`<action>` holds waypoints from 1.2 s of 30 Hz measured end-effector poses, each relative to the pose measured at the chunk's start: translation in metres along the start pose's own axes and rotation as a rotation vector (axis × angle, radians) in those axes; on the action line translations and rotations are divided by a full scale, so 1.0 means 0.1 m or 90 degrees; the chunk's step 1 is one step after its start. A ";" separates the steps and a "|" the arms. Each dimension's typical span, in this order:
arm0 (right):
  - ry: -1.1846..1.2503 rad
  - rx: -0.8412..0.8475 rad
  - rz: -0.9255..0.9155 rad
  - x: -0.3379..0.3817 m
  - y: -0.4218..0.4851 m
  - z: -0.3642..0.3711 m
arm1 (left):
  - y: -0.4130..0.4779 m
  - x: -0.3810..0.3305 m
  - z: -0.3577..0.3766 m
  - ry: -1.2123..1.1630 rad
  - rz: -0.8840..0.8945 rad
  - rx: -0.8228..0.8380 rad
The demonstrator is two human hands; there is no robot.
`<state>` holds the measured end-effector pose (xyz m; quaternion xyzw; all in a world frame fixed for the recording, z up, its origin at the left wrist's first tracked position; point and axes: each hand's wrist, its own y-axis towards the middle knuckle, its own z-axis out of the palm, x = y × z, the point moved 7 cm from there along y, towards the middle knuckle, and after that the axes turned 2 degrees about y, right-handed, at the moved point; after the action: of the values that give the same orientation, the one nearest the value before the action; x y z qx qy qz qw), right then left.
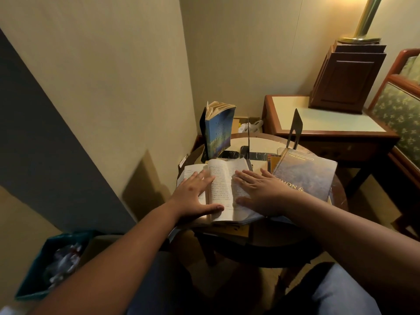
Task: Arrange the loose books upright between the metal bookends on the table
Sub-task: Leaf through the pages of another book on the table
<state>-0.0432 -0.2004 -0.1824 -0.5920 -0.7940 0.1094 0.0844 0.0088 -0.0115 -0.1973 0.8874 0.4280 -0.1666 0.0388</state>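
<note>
An open book [221, 185] with printed pages lies flat at the front of the small round table [295, 237]. My left hand [193, 196] lies flat on its left page and my right hand [259, 192] lies flat on its right page, fingers straight. A blue paperback [218, 130] stands upright at the back left against a dark metal bookend [203, 126]. A thin bookend [248, 135] stands mid-table and another dark bookend [296, 127] at the back right. A large grey-blue hardcover [305, 176] lies tilted on the right, over orange books [273, 163].
A wooden side table [329, 123] with a dark wooden box [345, 76] and a brass lamp base [359, 39] stands behind on the right. An upholstered chair [404, 105] is at the far right. A teal bin [52, 264] with paper sits on the floor at the left.
</note>
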 end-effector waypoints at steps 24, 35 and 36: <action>0.024 -0.022 0.006 -0.02 0.02 0.05 | -0.35 0.49 -0.34 -0.556 -0.209 -0.283; 0.035 -0.019 0.014 -0.02 0.00 0.03 | -0.20 0.13 -0.44 -0.659 -0.088 -0.154; 0.035 -0.019 0.014 -0.02 0.00 0.04 | -0.17 0.09 -0.43 -0.654 -0.075 -0.138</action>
<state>-0.0438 -0.2027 -0.1858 -0.6047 -0.7864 0.0818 0.0961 0.0117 0.0152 -0.1580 0.6566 0.4177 -0.5368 0.3259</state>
